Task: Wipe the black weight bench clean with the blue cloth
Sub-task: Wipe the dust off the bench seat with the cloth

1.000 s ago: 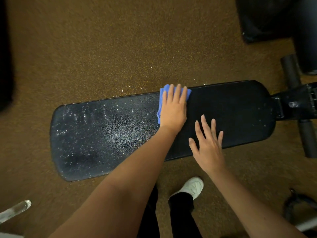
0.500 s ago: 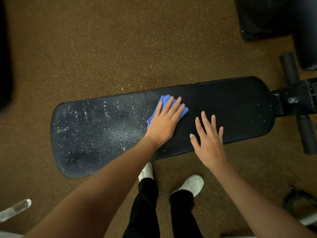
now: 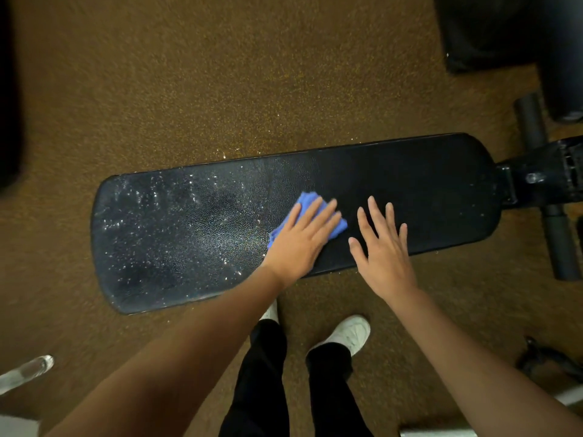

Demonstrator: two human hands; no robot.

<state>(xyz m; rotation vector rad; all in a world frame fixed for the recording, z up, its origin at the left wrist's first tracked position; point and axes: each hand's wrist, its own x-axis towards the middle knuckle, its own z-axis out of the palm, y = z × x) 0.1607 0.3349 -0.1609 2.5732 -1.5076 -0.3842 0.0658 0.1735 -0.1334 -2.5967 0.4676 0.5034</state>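
Note:
The long black weight bench (image 3: 426,197) lies across the view on a brown floor. Its left half is speckled with white droplets; its right half looks dark and plain. My left hand (image 3: 303,239) presses flat with straight fingers on the blue cloth (image 3: 307,201) near the bench's middle, close to the front edge. Only the cloth's far and right edges show around my fingers. My right hand (image 3: 383,250) rests flat on the bench just right of the cloth, fingers spread, holding nothing.
The bench's black frame and foam rollers (image 3: 561,250) stick out at the right. Dark equipment (image 3: 492,29) stands at the top right. A clear bottle (image 3: 26,372) lies at the lower left. My white shoes (image 3: 348,332) stand on the floor by the bench's front edge.
My left hand has slid the blue cloth from the bench's far edge toward the near edge. My right hand has stayed in place on the bench.

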